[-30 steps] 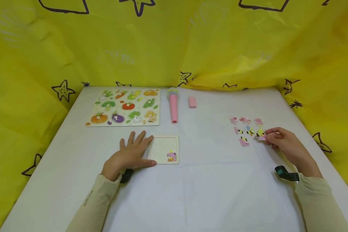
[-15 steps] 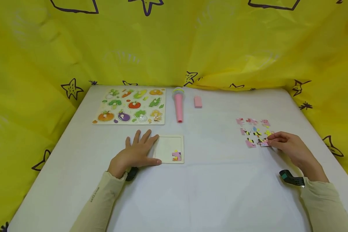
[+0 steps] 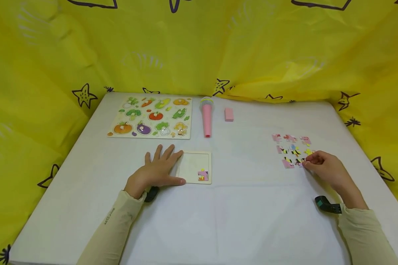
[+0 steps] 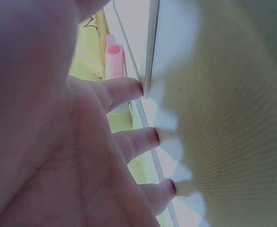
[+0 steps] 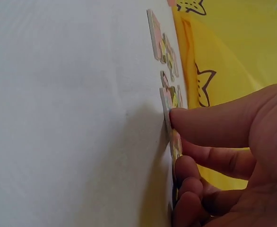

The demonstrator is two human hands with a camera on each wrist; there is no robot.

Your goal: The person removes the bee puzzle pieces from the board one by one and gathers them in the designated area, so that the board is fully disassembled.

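My left hand (image 3: 156, 171) lies spread on the table, its index finger and thumb at the left side of a small square wooden puzzle frame (image 3: 209, 162). One pink and yellow puzzle piece (image 3: 203, 175) sits in the frame's lower right corner. On the right, several pink, yellow and black puzzle pieces (image 3: 290, 138) are laid out in rows. My right hand (image 3: 328, 169) pinches the puzzle piece (image 5: 166, 101) at the lower right of these rows, thumb on its face and other fingers curled beside it. The fingers partly hide that piece.
A vegetable peg puzzle board (image 3: 150, 117) lies at the back left. Beside it are a pink toy microphone (image 3: 207, 119) and a pink block (image 3: 229, 114). Yellow patterned cloth (image 3: 185, 48) hangs behind the white table (image 3: 252, 221).
My right hand has brought its puzzle piece down to the lower right of the rows, and its fingers have curled more. The left hand stays by the frame. The head view has shifted slightly.
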